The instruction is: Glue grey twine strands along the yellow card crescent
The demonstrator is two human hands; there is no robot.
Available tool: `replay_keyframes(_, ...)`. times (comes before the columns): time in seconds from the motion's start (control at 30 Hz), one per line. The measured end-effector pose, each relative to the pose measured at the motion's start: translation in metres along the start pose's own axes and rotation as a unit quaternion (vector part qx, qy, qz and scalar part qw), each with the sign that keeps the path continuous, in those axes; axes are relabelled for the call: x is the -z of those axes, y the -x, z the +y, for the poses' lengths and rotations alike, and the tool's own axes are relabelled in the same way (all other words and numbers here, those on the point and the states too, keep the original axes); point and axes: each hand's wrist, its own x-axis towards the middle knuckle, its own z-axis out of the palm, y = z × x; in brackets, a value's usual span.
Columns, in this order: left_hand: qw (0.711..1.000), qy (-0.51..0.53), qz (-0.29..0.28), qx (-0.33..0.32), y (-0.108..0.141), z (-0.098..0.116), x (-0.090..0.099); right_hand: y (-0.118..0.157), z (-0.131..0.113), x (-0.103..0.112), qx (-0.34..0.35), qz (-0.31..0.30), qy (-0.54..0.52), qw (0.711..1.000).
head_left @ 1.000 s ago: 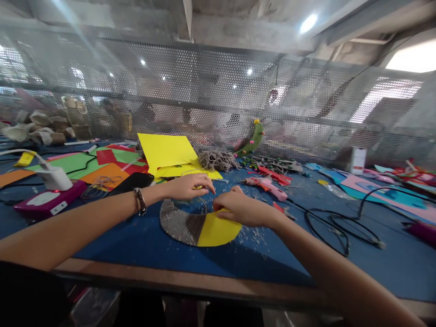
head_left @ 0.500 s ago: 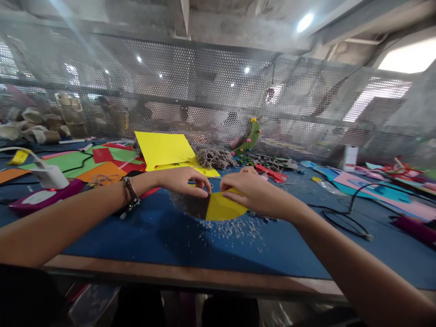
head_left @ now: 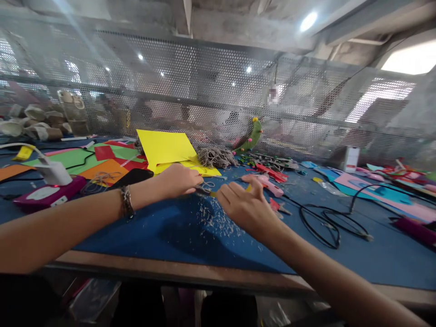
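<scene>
Left hand and right hand fingers pinch a mostly hidden yellow-and-gray card; white box print is too blurred to read.

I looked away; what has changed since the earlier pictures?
The crescent, flat on the table a second ago, is now lifted and tilted nearly edge-on. The left hand, open above it, now seems closed on its grey side; the right hand keeps hold of its yellow side. The glue gun and yellow sheets stayed put.
</scene>
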Motion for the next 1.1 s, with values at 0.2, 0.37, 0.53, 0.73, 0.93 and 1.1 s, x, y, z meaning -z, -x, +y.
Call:
replay_keyframes(0.2,0.998,-0.048,0.001,-0.043,0.018,0.027,-0.007,0.023,-0.036,0.011,0.027,-0.016,0.012,0.999)
replay_keyframes(0.37,0.995,-0.032,0.018,-0.089,0.025,0.033,-0.01,0.033,-0.052,0.016,0.035,-0.048,-0.013,0.998)
replay_keyframes(0.53,0.988,0.004,0.007,-0.155,0.015,0.033,-0.022,0.043,-0.058,0.019,0.037,-0.051,-0.11,0.992)
replay_keyframes(0.73,0.983,0.015,0.021,-0.179,0.006,0.033,-0.028,0.038,-0.022,0.02,-0.075,-0.135,-0.333,0.93)
replay_keyframes(0.93,0.983,0.029,0.04,-0.175,0.013,0.032,-0.029,0.024,0.025,-0.019,-0.174,-0.295,-0.424,0.838)
replay_keyframes(1.1,0.985,0.065,0.036,-0.154,0.018,0.027,-0.03,0.009,0.027,-0.042,-0.092,-0.356,-0.466,0.805)
